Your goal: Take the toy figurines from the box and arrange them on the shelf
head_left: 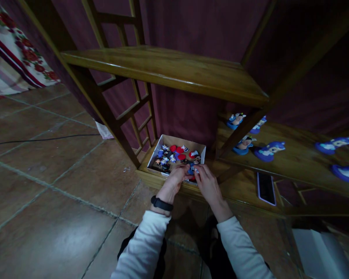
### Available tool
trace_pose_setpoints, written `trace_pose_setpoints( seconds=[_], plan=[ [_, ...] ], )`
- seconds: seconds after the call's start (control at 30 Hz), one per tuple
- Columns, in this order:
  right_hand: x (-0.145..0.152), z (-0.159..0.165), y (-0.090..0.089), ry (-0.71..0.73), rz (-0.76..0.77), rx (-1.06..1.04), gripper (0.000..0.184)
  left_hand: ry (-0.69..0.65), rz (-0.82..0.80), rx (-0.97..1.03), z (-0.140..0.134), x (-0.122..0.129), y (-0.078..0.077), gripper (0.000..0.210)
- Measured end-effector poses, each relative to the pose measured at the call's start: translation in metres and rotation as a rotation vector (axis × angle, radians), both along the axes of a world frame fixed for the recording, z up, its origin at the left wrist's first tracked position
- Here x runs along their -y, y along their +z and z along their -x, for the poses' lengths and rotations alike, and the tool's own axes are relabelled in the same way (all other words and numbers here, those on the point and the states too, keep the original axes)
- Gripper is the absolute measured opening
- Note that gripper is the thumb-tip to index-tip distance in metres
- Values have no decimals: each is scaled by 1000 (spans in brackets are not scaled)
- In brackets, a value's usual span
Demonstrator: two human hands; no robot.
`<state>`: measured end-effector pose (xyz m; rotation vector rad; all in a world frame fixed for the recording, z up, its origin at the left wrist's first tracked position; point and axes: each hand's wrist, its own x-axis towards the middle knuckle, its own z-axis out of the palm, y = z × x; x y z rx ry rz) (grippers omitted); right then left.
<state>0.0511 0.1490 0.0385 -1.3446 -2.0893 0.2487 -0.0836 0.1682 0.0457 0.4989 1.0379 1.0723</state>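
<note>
A shallow cardboard box [202,150] rests on the lowest wooden shelf, holding several small figurines and red and blue round pieces. Over its near right corner, my left hand [178,174] and my right hand [203,176] meet around a small figurine with blue on it [191,169]. Both hands have their fingers bent in and closed on this piece, which they partly cover. A red piece [182,157] lies in the middle of the box, with dark and white-and-blue figurines around it.
A wooden shelf board [163,66] spans above the box. To the right, several blue-based figurines [270,150] stand on another shelf. Below them lies a phone [266,188]. A black cable [46,140] crosses the tiled floor, and a pale box [322,252] is at the lower right.
</note>
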Motion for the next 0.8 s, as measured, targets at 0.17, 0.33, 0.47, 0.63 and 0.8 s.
trace_pose_setpoints(
  seconds=[0.17,0.33,0.47,0.63,0.8],
  plan=[
    [-1,1,1,-84,25,-17,25,15,-44,29,-4,3,-3,11],
    [-4,2,0,-117,54,-60,23,32,-57,57,-11,5,-6,10],
    [-5,1,-1,-136,51,-48,22,56,-74,59,-17,6,-8,10],
    [-5,0,-3,-59,77,-25,26,82,-21,52,-16,7,-10,10],
    [-4,4,-5,-2,77,-110,35,85,34,83,-13,6,-12,12]
  ],
)
